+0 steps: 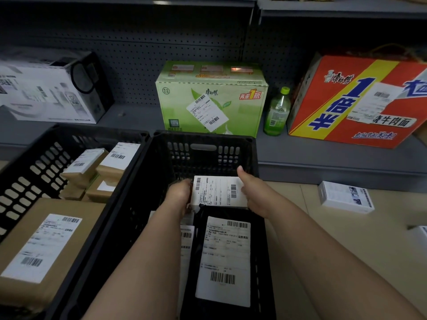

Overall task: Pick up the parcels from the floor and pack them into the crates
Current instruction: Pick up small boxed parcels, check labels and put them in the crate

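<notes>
Head view: left hand [179,195] and right hand [254,199] pinch a white parcel [217,191] inside the crate [203,139] holding a black parcel [226,262].

A dimly lit grey metal shelf unit [323,158] with a perforated back panel [138,54] stands on a beige tiled floor [335,239], holding a green drinks carton [175,105], green bottle [277,112] and red noodle carton [323,105].

Left crate [46,155] against right crate [231,139], seemingly.

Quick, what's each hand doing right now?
Left hand: grips the left end of the white parcel.
Right hand: grips the same parcel's right end, thumb raised.
</notes>
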Available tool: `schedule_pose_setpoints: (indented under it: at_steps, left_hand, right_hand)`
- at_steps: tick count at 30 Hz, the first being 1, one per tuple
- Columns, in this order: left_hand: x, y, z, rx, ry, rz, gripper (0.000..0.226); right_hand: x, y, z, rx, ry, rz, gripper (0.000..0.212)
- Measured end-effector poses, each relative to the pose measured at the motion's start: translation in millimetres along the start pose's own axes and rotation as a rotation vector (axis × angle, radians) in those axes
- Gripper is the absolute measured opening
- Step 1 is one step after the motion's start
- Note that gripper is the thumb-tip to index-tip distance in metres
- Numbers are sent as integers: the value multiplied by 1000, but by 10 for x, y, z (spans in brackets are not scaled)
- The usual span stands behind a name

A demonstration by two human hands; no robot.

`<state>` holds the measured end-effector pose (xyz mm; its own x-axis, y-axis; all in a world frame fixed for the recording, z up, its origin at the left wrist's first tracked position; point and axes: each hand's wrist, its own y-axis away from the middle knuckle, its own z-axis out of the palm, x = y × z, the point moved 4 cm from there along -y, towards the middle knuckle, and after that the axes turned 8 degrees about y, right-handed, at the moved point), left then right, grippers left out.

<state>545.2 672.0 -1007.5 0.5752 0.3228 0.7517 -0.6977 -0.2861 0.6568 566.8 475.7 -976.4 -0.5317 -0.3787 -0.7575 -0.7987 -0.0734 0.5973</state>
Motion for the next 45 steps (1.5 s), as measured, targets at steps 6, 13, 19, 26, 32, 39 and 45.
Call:
schedule_pose_setpoints:
  at_steps: [6,13,19,26,32,39,45]
  left_hand:
    - [8,-42,26,42,-66,-24,39]
    - [39,-14,0,32,-65,-49,46]
    - [46,-7,-15,-20,-124,-88,55]
    - [79,34,-29,-70,-224,-58,60]
    - [143,62,27,-89,-222,-81,55]
    - [272,120,153,18,-64,57,17]
    - [609,384,652,-214,72,277,31]
  right_hand:
    - [-2,18,42,-23,28,36,86]
    - [-39,179,15,-99,-99,62,82]
    - [-40,195,30,-150,-113,78,81]
    - [-89,320,3,-213,-141,106,77]
    - [-122,408,-38,-237,-178,120,75]
    - [-176,390,-188,-204,-168,-42,49]
    - [-269,504,-655,-46,-322,-245,32]
